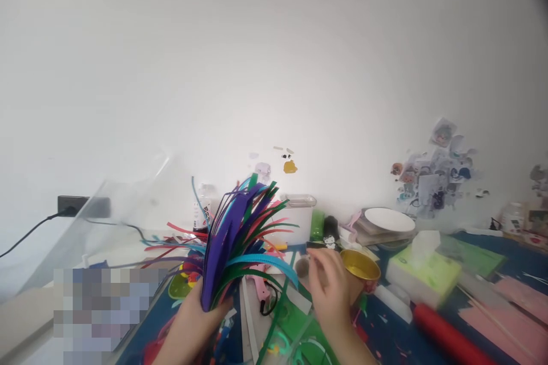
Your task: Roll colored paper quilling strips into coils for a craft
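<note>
Strips [222, 239]: left of the tin [362, 265], well apart from it; the bundle's long axis runs upright, tips fanning outward.
Left hand [192, 316]: closed around the bundle's lower end, so the nearer hand.
Right hand [331, 291]: just left of the tin, fingers bent, tips nearly together; whether they pinch anything, I cannot tell. The bundle lies to its left.
Tissue box [422, 274]: right of the tin, on the surface [385, 342].
</note>
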Tool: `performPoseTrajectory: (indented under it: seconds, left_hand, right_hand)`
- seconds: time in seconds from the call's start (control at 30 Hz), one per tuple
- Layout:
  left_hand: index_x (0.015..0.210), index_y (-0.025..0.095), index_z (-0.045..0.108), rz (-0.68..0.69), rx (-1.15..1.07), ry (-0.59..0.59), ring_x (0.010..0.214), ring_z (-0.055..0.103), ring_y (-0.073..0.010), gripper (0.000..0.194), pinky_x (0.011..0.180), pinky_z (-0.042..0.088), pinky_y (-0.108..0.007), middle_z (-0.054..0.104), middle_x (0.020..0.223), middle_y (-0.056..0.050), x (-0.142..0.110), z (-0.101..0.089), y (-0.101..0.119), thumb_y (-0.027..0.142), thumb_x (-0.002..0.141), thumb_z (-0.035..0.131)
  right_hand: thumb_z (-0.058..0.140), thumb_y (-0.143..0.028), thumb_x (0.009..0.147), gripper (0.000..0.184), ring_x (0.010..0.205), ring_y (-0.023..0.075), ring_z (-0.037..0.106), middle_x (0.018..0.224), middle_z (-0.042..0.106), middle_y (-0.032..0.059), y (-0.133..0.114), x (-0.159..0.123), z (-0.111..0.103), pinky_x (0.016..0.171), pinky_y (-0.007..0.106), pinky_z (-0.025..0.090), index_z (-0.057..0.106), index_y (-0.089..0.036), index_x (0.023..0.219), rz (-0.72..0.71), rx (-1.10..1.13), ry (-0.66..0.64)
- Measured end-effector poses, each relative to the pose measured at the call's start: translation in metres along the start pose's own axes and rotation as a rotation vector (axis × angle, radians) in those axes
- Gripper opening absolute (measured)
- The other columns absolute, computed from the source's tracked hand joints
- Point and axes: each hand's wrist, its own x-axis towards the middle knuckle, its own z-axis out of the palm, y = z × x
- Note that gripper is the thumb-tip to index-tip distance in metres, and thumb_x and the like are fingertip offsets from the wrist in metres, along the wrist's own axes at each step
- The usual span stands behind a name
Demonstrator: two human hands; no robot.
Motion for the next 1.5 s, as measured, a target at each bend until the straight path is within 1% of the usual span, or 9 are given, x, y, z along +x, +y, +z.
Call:
performPoseTrajectory:
  seconds: [0.1, 0.23, 0.37, 0.5, 0.7, 0.93, 1.07, 1.27, 1.5]
  left_hand:
    - [0.082, 0.021, 0.055, 0.019, 0.026, -0.042, 0.068, 0.065, -0.0248, 0.023, 0.06, 0.05, -0.03, 0.068, 0.07, -0.001, -0.002, 0.002, 0.0, 0.031, 0.062, 0.053]
    - [0.081, 0.021, 0.054, 0.067, 0.099, -0.108, 0.068, 0.064, -0.0238, 0.018, 0.06, 0.048, -0.029, 0.067, 0.069, 0.0, -0.005, 0.005, -0.001, 0.03, 0.066, 0.051]
    - [0.088, 0.021, 0.054, 0.075, 0.135, -0.131, 0.073, 0.064, -0.0237, 0.023, 0.062, 0.047, -0.028, 0.069, 0.076, -0.002, -0.007, 0.004, 0.0, 0.031, 0.068, 0.051]
    - [0.084, 0.022, 0.055, 0.054, 0.16, -0.107, 0.069, 0.064, -0.0228, 0.018, 0.06, 0.046, -0.027, 0.068, 0.072, 0.0, -0.007, 0.002, 0.002, 0.031, 0.068, 0.051]
    - [0.081, 0.022, 0.056, 0.068, 0.125, -0.083, 0.066, 0.064, -0.0215, 0.016, 0.058, 0.046, -0.025, 0.067, 0.069, 0.001, -0.006, 0.003, 0.0, 0.028, 0.067, 0.052]
    - [0.087, 0.02, 0.057, 0.102, 0.07, -0.128, 0.072, 0.065, -0.0228, 0.023, 0.063, 0.048, -0.027, 0.069, 0.077, -0.001, -0.006, 0.004, -0.002, 0.028, 0.066, 0.052]
    - [0.089, 0.02, 0.057, 0.11, 0.07, -0.162, 0.071, 0.065, -0.0222, 0.026, 0.062, 0.049, -0.027, 0.069, 0.077, -0.001, -0.008, 0.003, 0.0, 0.029, 0.065, 0.052]
    - [0.092, 0.02, 0.057, 0.117, 0.041, -0.193, 0.076, 0.065, -0.0228, 0.029, 0.066, 0.049, -0.026, 0.07, 0.082, -0.002, -0.008, 0.002, 0.001, 0.027, 0.064, 0.053]
    - [0.096, 0.019, 0.055, 0.092, 0.091, -0.222, 0.069, 0.064, -0.0209, 0.032, 0.062, 0.048, -0.026, 0.068, 0.078, 0.0, -0.007, 0.001, 0.003, 0.023, 0.065, 0.05]
  right_hand:
    - [0.045, -0.022, 0.085, 0.031, 0.09, 0.0219, 0.057, 0.1, 0.062, 0.007, -0.012, -0.003, -0.002, 0.074, 0.035, 0.049, 0.053, -0.027, 0.115, 0.044, 0.176, -0.147]
    - [0.048, -0.032, 0.085, 0.04, 0.109, 0.0245, 0.051, 0.122, 0.054, 0.0026, -0.017, -0.005, 0.001, 0.085, 0.038, 0.048, 0.046, -0.034, 0.125, 0.247, 0.301, -0.322]
    - [0.049, -0.04, 0.084, 0.043, 0.123, 0.025, 0.039, 0.133, 0.045, 0.0019, -0.011, -0.002, 0.001, 0.096, 0.04, 0.04, 0.045, -0.032, 0.126, 0.423, 0.477, -0.378]
    - [0.048, -0.045, 0.083, 0.046, 0.127, 0.0259, 0.032, 0.135, 0.041, 0.0032, -0.002, 0.001, -0.001, 0.096, 0.039, 0.04, 0.045, -0.029, 0.126, 0.588, 0.599, -0.319]
    - [0.052, -0.045, 0.081, 0.044, 0.123, 0.0266, 0.039, 0.131, 0.047, 0.003, 0.0, 0.004, -0.006, 0.095, 0.04, 0.04, 0.049, -0.031, 0.123, 0.539, 0.652, -0.34]
    - [0.052, -0.037, 0.083, 0.05, 0.11, 0.0224, 0.052, 0.129, 0.048, 0.0048, -0.003, -0.003, -0.002, 0.09, 0.038, 0.045, 0.036, -0.035, 0.131, 0.513, 0.785, -0.368]
    - [0.051, -0.031, 0.083, 0.046, 0.106, 0.022, 0.054, 0.118, 0.055, 0.006, -0.003, -0.002, 0.0, 0.086, 0.036, 0.047, 0.04, -0.032, 0.128, 0.402, 0.711, -0.276]
    - [0.052, -0.03, 0.08, 0.046, 0.101, 0.0237, 0.056, 0.107, 0.061, 0.0055, 0.001, 0.0, 0.001, 0.079, 0.035, 0.05, 0.044, -0.029, 0.126, 0.352, 0.538, -0.267]
    - [0.052, -0.03, 0.082, 0.053, 0.09, 0.0202, 0.06, 0.099, 0.061, 0.0053, -0.003, 0.0, 0.003, 0.078, 0.034, 0.05, 0.033, -0.028, 0.131, 0.374, 0.624, -0.233]
